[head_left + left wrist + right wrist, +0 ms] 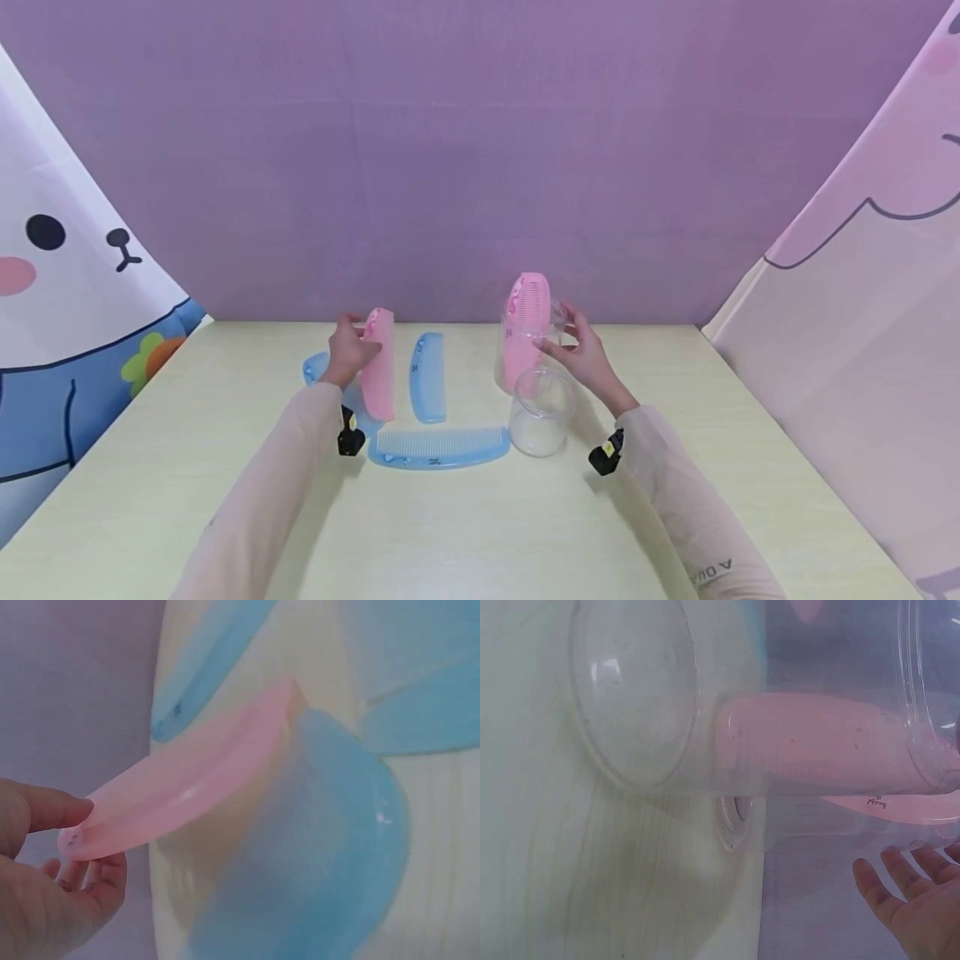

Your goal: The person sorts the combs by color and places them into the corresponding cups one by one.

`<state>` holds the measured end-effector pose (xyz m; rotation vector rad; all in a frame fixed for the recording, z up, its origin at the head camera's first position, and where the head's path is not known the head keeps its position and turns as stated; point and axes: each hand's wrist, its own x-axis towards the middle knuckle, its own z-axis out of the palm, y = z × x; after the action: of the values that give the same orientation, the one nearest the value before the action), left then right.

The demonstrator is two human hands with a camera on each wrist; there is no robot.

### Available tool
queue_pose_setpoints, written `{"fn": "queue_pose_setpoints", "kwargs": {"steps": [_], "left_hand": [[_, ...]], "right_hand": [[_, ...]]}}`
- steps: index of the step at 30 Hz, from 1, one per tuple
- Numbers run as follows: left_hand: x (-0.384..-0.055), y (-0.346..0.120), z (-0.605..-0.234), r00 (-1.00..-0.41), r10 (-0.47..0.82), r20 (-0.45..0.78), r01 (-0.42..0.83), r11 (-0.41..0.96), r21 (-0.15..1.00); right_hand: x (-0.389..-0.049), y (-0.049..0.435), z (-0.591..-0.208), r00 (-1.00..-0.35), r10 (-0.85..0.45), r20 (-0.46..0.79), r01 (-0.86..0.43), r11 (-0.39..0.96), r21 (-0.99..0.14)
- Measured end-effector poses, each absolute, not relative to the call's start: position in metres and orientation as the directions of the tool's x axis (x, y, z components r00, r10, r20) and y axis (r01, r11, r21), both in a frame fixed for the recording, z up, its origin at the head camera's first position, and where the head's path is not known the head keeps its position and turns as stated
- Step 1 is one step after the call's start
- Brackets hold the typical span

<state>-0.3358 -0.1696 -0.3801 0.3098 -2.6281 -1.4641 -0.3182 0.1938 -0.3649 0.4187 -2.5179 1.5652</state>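
My left hand [351, 348] pinches one end of a pink comb [378, 367] between thumb and fingers. The comb slants down over a blue comb [315, 832], which the hand partly hides in the head view. Around the upper part of a clear jar [500, 360] curve the fingers and thumb of my right hand [588, 358], with the thumb across its front. A pink comb [531, 304] stands upright in this jar, its toothed end above the rim. Just in front stands a second clear jar [542, 432], overlapping the first in the right wrist view.
Between the hands, a blue comb [427, 379] lies pointing away from me. Another blue comb [439, 450] lies crosswise nearer me, its right end beside the front jar. A purple cloth backdrop [465, 167] rises at the table's [465, 533] far edge, with printed curtains either side.
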Motion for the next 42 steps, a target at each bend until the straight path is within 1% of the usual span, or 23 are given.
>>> {"fn": "queue_pose_setpoints", "kwargs": {"steps": [9, 13, 19, 23, 28, 35, 42], "left_hand": [[-0.337, -0.165, -0.363, -0.979, -0.205, 0.009, -0.094, 0.487, 0.869], [-0.335, -0.164, -0.356, -0.984, -0.173, 0.040, -0.052, 0.493, 0.869], [-0.335, -0.164, -0.347, -0.989, -0.127, 0.075, 0.003, 0.495, 0.869], [-0.336, -0.163, -0.341, -0.988, -0.103, 0.116, 0.049, 0.500, 0.864], [-0.338, -0.162, -0.332, -0.979, -0.087, 0.184, 0.115, 0.508, 0.854], [-0.342, -0.157, -0.320, -0.972, -0.083, 0.221, 0.158, 0.465, 0.871], [-0.342, -0.146, -0.308, -0.950, -0.071, 0.303, 0.243, 0.441, 0.864]], "right_hand": [[-0.318, 0.194, -0.366, -0.941, -0.163, 0.296, -0.338, 0.430, -0.837], [-0.318, 0.194, -0.367, -0.934, -0.168, 0.316, -0.357, 0.437, -0.825], [-0.318, 0.194, -0.366, -0.943, -0.166, 0.290, -0.333, 0.417, -0.845], [-0.319, 0.194, -0.367, -0.947, -0.161, 0.279, -0.321, 0.409, -0.854], [-0.318, 0.194, -0.366, -0.951, -0.153, 0.268, -0.308, 0.431, -0.848], [-0.318, 0.193, -0.366, -0.948, -0.159, 0.276, -0.318, 0.423, -0.849], [-0.318, 0.194, -0.366, -0.954, -0.143, 0.265, -0.301, 0.453, -0.839]]}}
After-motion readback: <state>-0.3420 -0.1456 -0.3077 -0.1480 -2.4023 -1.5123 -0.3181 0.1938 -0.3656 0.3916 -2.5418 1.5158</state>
